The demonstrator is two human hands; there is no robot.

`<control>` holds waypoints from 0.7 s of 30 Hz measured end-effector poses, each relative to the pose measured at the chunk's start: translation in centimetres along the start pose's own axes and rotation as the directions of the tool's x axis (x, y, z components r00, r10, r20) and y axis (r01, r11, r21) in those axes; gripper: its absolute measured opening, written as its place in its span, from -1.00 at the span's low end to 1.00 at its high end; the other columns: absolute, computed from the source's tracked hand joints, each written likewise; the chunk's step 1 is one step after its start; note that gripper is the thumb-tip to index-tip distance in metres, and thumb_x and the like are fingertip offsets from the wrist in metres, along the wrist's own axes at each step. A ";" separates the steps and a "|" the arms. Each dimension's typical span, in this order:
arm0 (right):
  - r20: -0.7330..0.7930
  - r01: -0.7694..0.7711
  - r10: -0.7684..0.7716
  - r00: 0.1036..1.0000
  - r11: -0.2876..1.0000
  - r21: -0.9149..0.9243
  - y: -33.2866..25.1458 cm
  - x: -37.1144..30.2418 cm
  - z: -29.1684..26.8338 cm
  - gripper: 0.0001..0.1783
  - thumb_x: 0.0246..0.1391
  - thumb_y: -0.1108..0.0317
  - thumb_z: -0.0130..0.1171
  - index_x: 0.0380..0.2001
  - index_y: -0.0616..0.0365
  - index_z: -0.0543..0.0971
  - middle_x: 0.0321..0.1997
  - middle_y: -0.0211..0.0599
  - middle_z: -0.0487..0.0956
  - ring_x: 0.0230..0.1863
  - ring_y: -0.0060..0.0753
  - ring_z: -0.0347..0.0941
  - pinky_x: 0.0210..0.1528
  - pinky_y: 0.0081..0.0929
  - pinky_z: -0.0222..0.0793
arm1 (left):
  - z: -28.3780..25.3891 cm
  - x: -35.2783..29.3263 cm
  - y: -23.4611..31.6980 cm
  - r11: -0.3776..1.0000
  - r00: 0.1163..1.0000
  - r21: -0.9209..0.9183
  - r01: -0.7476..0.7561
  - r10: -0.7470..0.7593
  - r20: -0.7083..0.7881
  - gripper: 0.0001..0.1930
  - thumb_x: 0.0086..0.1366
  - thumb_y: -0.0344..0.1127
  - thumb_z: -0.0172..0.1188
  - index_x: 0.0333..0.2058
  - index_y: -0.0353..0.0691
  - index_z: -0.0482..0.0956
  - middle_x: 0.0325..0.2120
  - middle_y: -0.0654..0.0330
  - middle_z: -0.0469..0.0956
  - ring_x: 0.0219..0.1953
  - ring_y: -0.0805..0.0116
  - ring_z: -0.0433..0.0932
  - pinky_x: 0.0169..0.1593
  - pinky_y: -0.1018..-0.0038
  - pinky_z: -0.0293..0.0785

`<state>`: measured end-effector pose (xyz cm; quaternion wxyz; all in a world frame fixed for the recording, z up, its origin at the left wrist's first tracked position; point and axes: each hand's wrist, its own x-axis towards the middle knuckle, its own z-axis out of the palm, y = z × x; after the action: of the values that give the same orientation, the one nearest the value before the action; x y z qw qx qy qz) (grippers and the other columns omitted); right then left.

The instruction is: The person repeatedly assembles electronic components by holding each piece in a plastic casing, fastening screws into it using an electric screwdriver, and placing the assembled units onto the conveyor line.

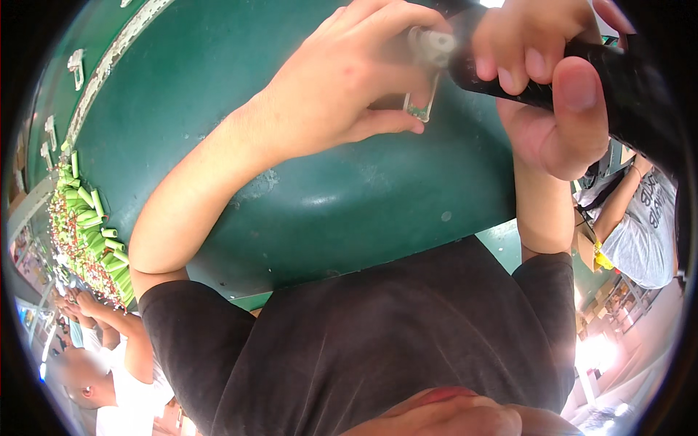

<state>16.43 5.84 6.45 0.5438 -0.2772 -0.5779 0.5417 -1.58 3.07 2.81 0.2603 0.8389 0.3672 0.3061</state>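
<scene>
My left hand reaches in over the green table, its fingers and thumb closed round a small pale, see-through plastic casing. A trace of green shows at the casing's lower end. My right hand is wrapped around a thick black electric screwdriver, thumb lying along its side. The tool slants from the right edge toward the casing, and its narrow front end is close to the casing's top. Blur there hides whether the two touch.
The green tabletop has a worn pale rim on the left. Beyond it lie several small white parts and a heap of green cylinders with thin wires. One person sits at lower left, another in a grey shirt at right.
</scene>
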 end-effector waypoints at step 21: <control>0.120 -0.077 0.045 0.992 0.958 0.277 0.3 -0.2 0.7 -0.41 0.16 0.32 0.45 0.11 -0.08 0.30 -0.46 -0.43 0.42 -0.53 -0.53 0.36 -0.39 -0.54 0.36 | 2.6 -1.0 -0.3 0.997 0.974 -0.051 0.055 -0.065 -0.218 -0.75 -0.16 -0.36 0.60 -0.44 -0.16 0.75 0.17 0.08 0.47 0.16 0.04 0.45 0.18 0.20 0.42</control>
<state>15.76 5.55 6.20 0.5272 -0.1838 -0.5158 0.6498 -0.45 1.91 0.55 0.2460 0.7825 0.4119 0.3968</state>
